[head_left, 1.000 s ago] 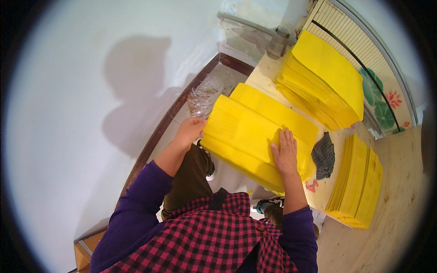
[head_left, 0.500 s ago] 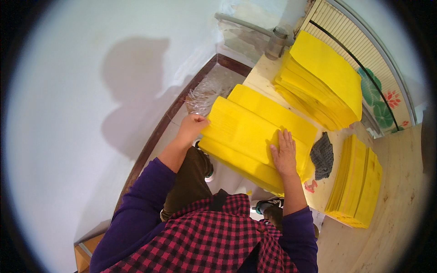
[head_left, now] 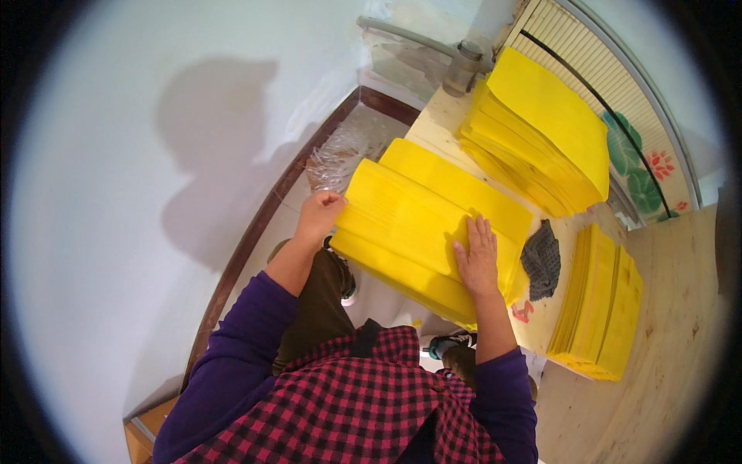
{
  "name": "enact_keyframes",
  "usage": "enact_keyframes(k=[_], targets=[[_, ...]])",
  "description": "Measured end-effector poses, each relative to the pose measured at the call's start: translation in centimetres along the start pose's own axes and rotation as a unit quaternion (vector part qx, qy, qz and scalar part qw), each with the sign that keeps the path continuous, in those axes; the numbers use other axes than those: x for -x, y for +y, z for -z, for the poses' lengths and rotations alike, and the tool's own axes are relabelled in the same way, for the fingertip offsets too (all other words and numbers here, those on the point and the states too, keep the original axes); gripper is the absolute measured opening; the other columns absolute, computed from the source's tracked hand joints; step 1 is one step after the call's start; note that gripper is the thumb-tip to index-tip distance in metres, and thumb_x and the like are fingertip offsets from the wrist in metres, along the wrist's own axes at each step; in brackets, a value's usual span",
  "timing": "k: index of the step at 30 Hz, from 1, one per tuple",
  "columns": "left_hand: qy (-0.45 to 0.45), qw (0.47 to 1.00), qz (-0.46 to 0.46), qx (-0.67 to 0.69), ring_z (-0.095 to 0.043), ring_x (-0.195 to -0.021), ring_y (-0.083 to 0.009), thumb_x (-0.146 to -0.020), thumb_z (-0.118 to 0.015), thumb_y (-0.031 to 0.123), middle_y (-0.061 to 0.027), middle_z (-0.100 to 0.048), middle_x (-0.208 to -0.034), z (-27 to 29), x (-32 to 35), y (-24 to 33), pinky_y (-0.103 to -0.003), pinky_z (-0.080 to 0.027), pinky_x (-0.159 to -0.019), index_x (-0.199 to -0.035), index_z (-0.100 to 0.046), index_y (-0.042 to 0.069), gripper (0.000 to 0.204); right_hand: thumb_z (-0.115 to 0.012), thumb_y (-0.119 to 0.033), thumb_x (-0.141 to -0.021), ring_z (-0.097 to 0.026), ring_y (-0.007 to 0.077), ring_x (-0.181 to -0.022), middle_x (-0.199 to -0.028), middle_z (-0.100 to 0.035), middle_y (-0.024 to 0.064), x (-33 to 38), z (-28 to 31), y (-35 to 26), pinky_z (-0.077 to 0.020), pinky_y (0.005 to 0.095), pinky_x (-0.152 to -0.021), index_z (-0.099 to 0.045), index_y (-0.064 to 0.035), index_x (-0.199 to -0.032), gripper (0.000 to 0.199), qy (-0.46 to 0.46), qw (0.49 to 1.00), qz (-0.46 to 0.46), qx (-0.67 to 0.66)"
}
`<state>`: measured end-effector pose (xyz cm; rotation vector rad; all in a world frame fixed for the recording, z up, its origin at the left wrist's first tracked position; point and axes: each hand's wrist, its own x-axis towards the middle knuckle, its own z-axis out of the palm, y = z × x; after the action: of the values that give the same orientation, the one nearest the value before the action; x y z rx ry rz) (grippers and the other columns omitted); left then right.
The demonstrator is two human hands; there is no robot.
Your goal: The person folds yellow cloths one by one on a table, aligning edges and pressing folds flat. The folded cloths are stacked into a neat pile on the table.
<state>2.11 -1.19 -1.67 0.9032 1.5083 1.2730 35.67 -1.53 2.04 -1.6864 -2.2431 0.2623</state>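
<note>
A yellow fabric-like sheet (head_left: 410,216) lies folded at the table's near edge, its front part hanging down toward my legs. My left hand (head_left: 318,218) pinches the sheet's left edge between thumb and fingers. On its right part rests my right hand (head_left: 478,259), palm down with fingers stretched out. Another flat yellow layer (head_left: 456,179) shows behind the folded part; whether it is the same piece, I cannot tell. Just right of my right hand lies a dark grey knitted cloth (head_left: 541,261).
Two yellow stacks stand on the wooden table: a tall stack (head_left: 541,127) at the back and a smaller bundle (head_left: 597,305) at the right. A clear jar (head_left: 464,69) stands at the far corner. Transparent plastic strands (head_left: 340,158) lie by the left wall (head_left: 100,193).
The whole view has shifted slightly, so everything sits a little further left and up. Both hands keep their places on the yellow sheet.
</note>
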Motion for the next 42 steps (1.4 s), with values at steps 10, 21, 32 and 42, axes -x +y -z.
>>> enact_keyframes(k=[10, 21, 32, 42], targets=[[0.06, 0.956, -0.205, -0.199, -0.059, -0.091, -0.0224, -0.085, -0.064, 0.014, -0.0101, -0.063, -0.1, -0.4, -0.2, 1.1, -0.035, -0.045, -0.081, -0.102, -0.06, 0.002, 0.022, -0.057, -0.032, -0.091, -0.026, 0.0338, -0.14, -0.15, -0.031, 0.018, 0.1, -0.1, -0.2, -0.0181, 0.0462, -0.114, -0.042, -0.0016, -0.137, 0.057, 0.008, 1.0, -0.003, 0.002], [-0.1, 0.766, -0.375, -0.513, -0.024, -0.141, -0.027, -0.091, -0.054, 0.033, -0.0112, -0.041, -0.143, -6.0, -0.6, 4.7, -0.05, -0.006, -0.116, -0.132, -0.049, 0.009, 0.048, -0.057, -0.033, -0.091, -0.026, 0.0345, -0.14, -0.148, -0.033, 0.0188, 0.3, -0.2, -0.1, -0.0177, 0.0467, -0.114, -0.042, -0.0013, -0.137, 0.058, 0.027, 0.999, 0.001, -0.019], [-0.101, 0.78, -0.359, -0.503, -0.034, -0.135, -0.0303, -0.087, -0.06, 0.034, -0.0144, -0.048, -0.133, -5.8, 0.0, 3.6, -0.053, -0.009, -0.114, -0.125, -0.053, 0.006, 0.048, -0.057, -0.033, -0.09, -0.027, 0.0373, -0.138, -0.148, -0.033, 0.0204, -0.8, -0.5, 0.7, -0.0188, 0.0483, -0.113, -0.042, -0.0012, -0.137, 0.059, 0.039, 0.999, -0.003, -0.017], [-0.109, 0.777, -0.321, -0.53, -0.025, -0.139, -0.0314, -0.087, -0.059, 0.04, -0.0176, -0.039, -0.141, -7.2, 0.1, 5.0, -0.052, -0.009, -0.115, -0.135, -0.045, 0.006, 0.06, -0.06, -0.033, -0.089, -0.028, 0.037, -0.138, -0.146, -0.035, 0.0218, -0.8, -0.6, 0.8, -0.0191, 0.0478, -0.114, -0.044, -0.0009, -0.136, 0.059, 0.046, 0.999, -0.007, -0.021]])
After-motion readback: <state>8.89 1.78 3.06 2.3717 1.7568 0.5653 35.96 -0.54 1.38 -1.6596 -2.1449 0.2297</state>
